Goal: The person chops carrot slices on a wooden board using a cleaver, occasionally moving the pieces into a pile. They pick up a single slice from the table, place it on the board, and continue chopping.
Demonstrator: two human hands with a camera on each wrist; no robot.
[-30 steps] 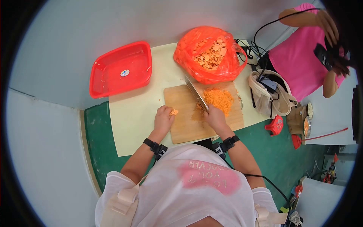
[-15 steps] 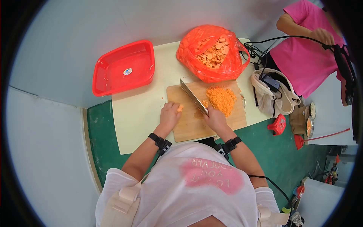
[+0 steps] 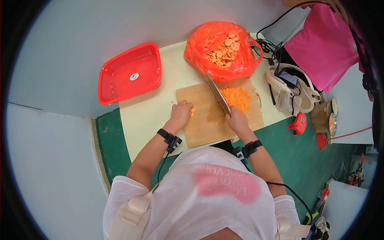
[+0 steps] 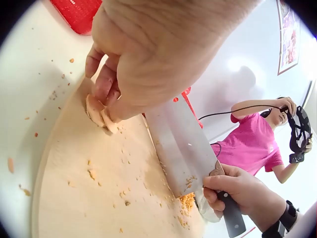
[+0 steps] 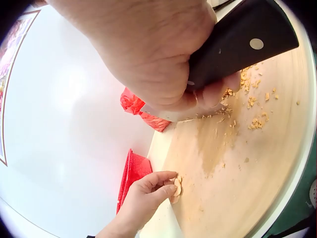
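My left hand (image 3: 181,113) is at the left edge of the wooden cutting board (image 3: 198,136). Its fingertips pinch a few pale orange vegetable slices (image 4: 94,111), standing on edge against the board. With my right hand (image 3: 237,120) I grip the black handle (image 4: 231,213) of a cleaver (image 3: 218,95). The wide blade slants away from me, alongside a pile of finely chopped orange vegetable (image 3: 237,98) on the board's right half. Small chopped bits (image 5: 255,123) lie scattered on the wood, and a damp patch shows near the blade.
Behind the board stands a red plastic bag (image 3: 196,50) full of slices. A red basin (image 3: 120,76) is at the back left. A cream bag (image 3: 286,100) with cables hangs by the table's right side, where a person in pink (image 3: 320,48) stands.
The cleaver in my right hand has swung right, from the middle of the board up against the chopped pile. My left hand stays at the board's left edge with the slices.
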